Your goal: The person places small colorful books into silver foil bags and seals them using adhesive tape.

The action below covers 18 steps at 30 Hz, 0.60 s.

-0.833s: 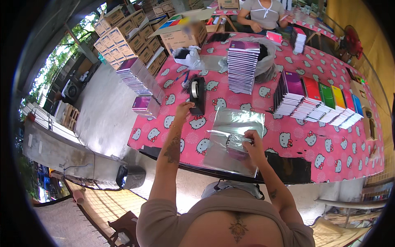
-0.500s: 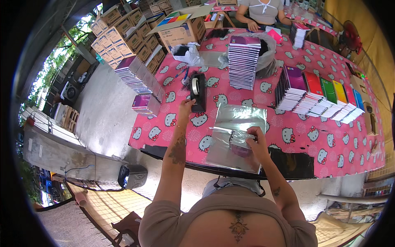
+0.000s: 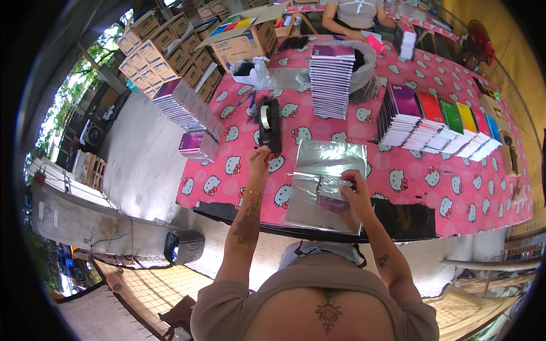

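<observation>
A spiral notebook with a purple cover [image 3: 331, 203] lies partly wrapped in clear plastic near the table's front edge. My right hand [image 3: 355, 190] pinches the clear plastic film [image 3: 325, 183] over the notebook's right side. Beneath it, larger shiny plastic sheets [image 3: 335, 152] are spread flat on the table. My left hand [image 3: 259, 159] is just below the front end of a black tape dispenser [image 3: 273, 128], its fingers drawn together. Whatever those fingertips hold, if anything, is too small to make out. A pale roll of tape sits in the dispenser.
A tall stack of spiral notebooks [image 3: 331, 85] stands beyond the sheets. More stacks in several colours [image 3: 409, 122] line the right. Purple-covered stacks [image 3: 196, 145] occupy the left edge. Pens [image 3: 250, 101] lie behind the dispenser. Across the pink table [image 3: 398, 182] is another person [image 3: 355, 14].
My left hand has pulled back slightly from the dispenser's front end, and its fingers have closed up. My right hand keeps its pinch on the film, almost unmoved. The view has shifted slightly.
</observation>
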{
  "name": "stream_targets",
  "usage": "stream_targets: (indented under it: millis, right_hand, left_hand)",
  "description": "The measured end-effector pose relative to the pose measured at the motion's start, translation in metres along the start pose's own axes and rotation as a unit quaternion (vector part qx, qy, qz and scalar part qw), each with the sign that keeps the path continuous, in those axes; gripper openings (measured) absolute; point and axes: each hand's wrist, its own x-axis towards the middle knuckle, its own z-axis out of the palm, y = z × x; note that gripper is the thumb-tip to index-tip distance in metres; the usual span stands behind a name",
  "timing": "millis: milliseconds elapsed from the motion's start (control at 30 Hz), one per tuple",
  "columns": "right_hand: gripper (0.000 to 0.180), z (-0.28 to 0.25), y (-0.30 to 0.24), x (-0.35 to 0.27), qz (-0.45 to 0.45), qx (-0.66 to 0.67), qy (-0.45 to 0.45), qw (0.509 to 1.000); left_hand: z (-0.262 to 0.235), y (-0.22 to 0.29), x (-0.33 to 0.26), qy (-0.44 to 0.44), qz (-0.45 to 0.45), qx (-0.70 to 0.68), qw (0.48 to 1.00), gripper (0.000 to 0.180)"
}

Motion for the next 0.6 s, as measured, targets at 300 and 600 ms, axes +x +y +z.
stream_targets:
  millis: [300, 600]
  right_hand:
    - [0.034, 0.003, 0.001, -0.003, 0.015, 0.052, -0.012, 0.998]
    - [0.044, -0.001, -0.004, -0.008, 0.008, 0.075, -0.023, 0.997]
  left_hand:
    - [0.091, 0.087, -0.042, -0.244, 0.229, 0.534, 0.777, 0.019]
    - [0.249, 0.083, -0.064, -0.598, 0.190, 0.666, 0.402, 0.028]
